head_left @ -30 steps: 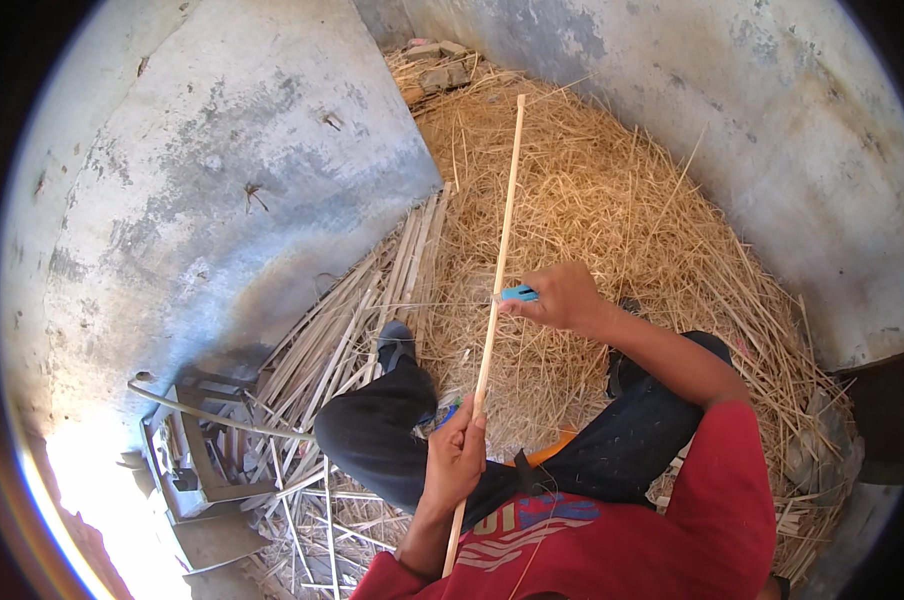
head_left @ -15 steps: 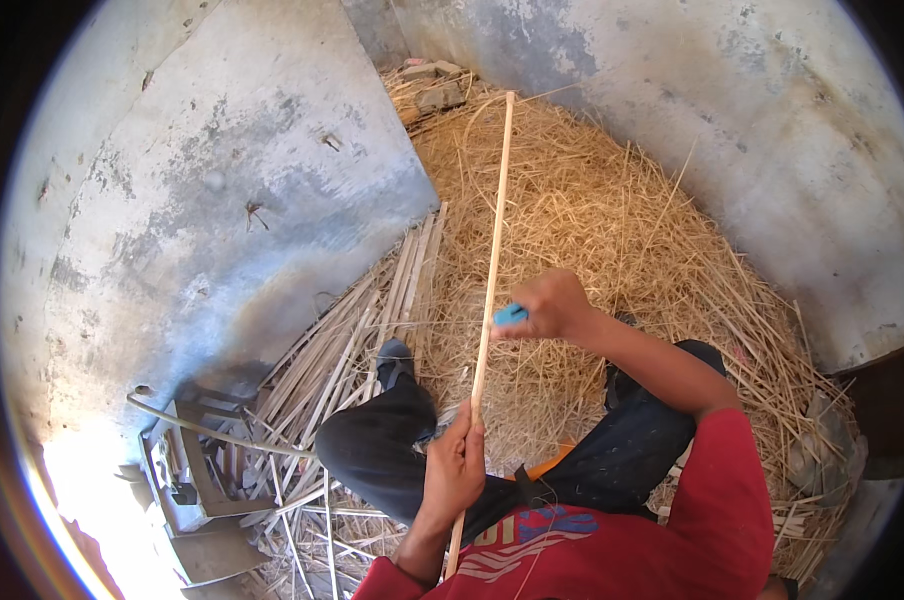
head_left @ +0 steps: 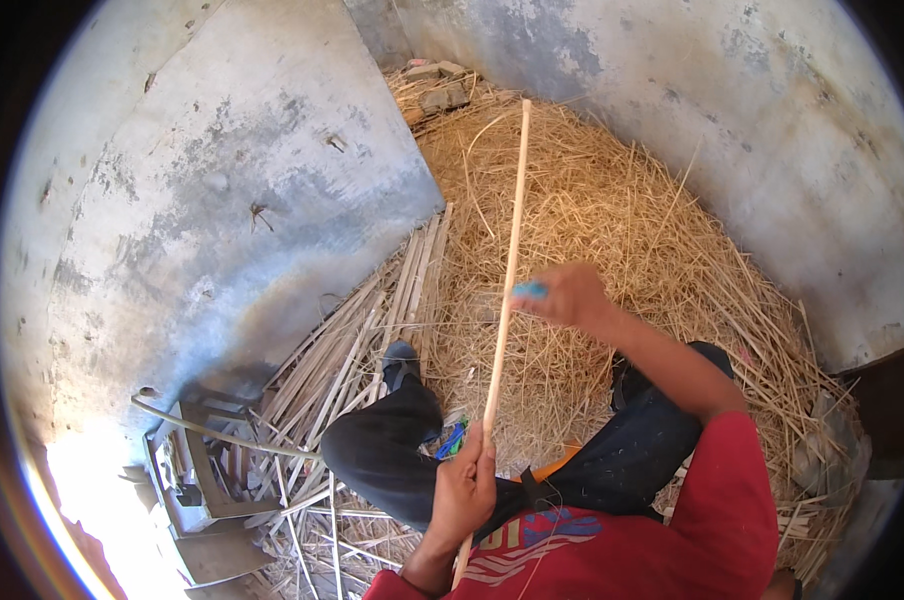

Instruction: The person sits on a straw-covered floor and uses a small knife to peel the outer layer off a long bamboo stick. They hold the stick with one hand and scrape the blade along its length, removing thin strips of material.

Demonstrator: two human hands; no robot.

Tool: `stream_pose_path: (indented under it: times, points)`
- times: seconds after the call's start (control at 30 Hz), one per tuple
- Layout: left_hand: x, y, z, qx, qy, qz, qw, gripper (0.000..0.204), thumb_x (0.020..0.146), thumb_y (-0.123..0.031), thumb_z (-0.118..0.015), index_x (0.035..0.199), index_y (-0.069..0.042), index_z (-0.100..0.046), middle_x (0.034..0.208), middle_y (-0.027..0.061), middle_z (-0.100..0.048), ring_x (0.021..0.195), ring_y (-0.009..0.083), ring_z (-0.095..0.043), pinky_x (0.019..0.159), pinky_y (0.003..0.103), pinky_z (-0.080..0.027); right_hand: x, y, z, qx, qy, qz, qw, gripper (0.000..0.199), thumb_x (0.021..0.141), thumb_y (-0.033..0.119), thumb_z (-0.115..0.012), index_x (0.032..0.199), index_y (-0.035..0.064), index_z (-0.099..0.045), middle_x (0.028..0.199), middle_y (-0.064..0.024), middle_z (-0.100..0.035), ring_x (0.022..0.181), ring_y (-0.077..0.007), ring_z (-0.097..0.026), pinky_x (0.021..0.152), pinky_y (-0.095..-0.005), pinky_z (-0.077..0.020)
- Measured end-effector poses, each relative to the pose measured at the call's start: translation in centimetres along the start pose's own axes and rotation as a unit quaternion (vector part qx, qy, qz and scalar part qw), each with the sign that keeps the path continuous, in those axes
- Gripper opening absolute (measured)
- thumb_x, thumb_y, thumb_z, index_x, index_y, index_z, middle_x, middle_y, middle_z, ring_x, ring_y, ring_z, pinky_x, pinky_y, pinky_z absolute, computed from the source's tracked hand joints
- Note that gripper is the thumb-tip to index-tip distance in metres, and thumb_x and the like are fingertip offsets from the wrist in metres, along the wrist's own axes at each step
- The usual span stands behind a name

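Bamboo strip (head_left: 505, 270): long, pale and straight, running from the person's lap up and away over the straw, its far end near the back corner of the wall. Held at two stations, so it lies steady along its length.

Left hand (head_left: 464, 492): grip wrapped fully round the near end of the strip, thumb uppermost, anchoring it against the lap.

Right hand (head_left: 570, 297): blurred, grip closed about a small blue-handled tool (head_left: 530, 290) that meets the strip at mid-length; whether a blade touches the strip cannot be told.

Surroundings, left to right:
- Metal frame (head_left: 197, 470), low, by the bright patch at the wall foot.
- Bundle of split strips (head_left: 357, 345), fanned on the floor against the grey plaster wall (head_left: 222, 200), just beside the left knee.
- Small blue item (head_left: 454, 438) between the knees, beside the strip.
- Straw heap (head_left: 612, 200), filling the corner beneath and beyond the strip.
- Flat blocks (head_left: 442, 95) at the heap's far edge.

Nothing crosses the strip's line.
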State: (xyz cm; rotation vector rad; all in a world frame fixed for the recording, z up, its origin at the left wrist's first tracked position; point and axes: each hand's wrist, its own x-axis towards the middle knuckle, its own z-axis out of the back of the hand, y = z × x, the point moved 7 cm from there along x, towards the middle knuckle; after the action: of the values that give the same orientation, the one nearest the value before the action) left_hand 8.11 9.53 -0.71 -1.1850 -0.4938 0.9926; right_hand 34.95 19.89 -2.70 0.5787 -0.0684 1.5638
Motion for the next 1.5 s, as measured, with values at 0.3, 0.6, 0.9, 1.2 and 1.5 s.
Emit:
stream_pose_path:
  times: [0.3, 0.6, 0.9, 1.2, 1.5]
  points:
    - [0.9, -0.1, 0.3, -0.031, -0.008, 0.026, 0.999, 0.040, 0.097, -0.008, -0.049, 0.133, 0.010, -0.044, 0.073, -0.0011, -0.050, 0.064, 0.0029, -0.041, 0.054, 0.020, -0.036, -4.6, 8.7, 0.5, 0.067, -0.005, 0.168, 0.984, 0.063, 0.074, 0.074, -0.057, 0.056, 0.0137, -0.056, 0.048, -0.0019, -0.050, 0.039, -0.0181, -0.050, 0.039, -0.0326, -0.0399]
    - [-0.1, 1.0, -1.2, -0.049, 0.014, -0.001, 0.999, 0.040, 0.097, -0.010, -0.049, 0.133, 0.009, -0.044, 0.071, -0.0021, -0.046, 0.064, 0.0032, -0.039, 0.054, 0.020, -0.035, -0.3, -2.1, -0.3, -0.043, 0.087, -0.089, 0.991, 0.067, 0.082, 0.074, -0.045, 0.059, 0.0131, -0.061, 0.046, -0.0021, -0.048, 0.039, -0.0170, -0.048, 0.039, -0.0326, -0.0394]
    - [-0.2, 0.3, -0.1, -0.042, -0.006, 0.022, 0.999, 0.041, 0.098, -0.009, -0.048, 0.133, 0.011, -0.043, 0.076, -0.0026, -0.050, 0.064, 0.0023, -0.039, 0.054, 0.018, -0.034, -2.1, 3.1, -0.1, 0.038, -0.005, 0.044, 0.998, 0.064, 0.079, 0.074, -0.052, 0.058, 0.0134, -0.058, 0.045, -0.0027, -0.049, 0.037, -0.0181, -0.048, 0.036, -0.0350, -0.0386]
    - [0.4, 0.8, 0.0, -0.104, 0.016, 0.052, 0.993, 0.041, 0.097, -0.008, -0.049, 0.134, 0.010, -0.043, 0.078, -0.0035, -0.049, 0.066, 0.0014, -0.040, 0.055, 0.017, -0.034, -4.7, 8.0, 0.9, 0.071, 0.006, 0.134, 0.988, 0.062, 0.072, 0.074, -0.061, 0.056, 0.0135, -0.057, 0.047, -0.0041, -0.050, 0.040, -0.0221, -0.052, 0.039, -0.0356, -0.0395]
    - [-0.6, 0.4, -0.5, -0.099, 0.027, 0.061, 0.993, 0.041, 0.097, -0.009, -0.049, 0.132, 0.012, -0.043, 0.077, -0.0025, -0.050, 0.067, 0.0009, -0.041, 0.055, 0.017, -0.034, 0.1, -1.7, 0.8, -0.002, 0.013, -0.034, 0.999, 0.067, 0.071, 0.078, -0.056, 0.056, 0.0125, -0.059, 0.046, -0.0046, -0.051, 0.039, -0.0214, -0.052, 0.037, -0.0356, -0.0387]
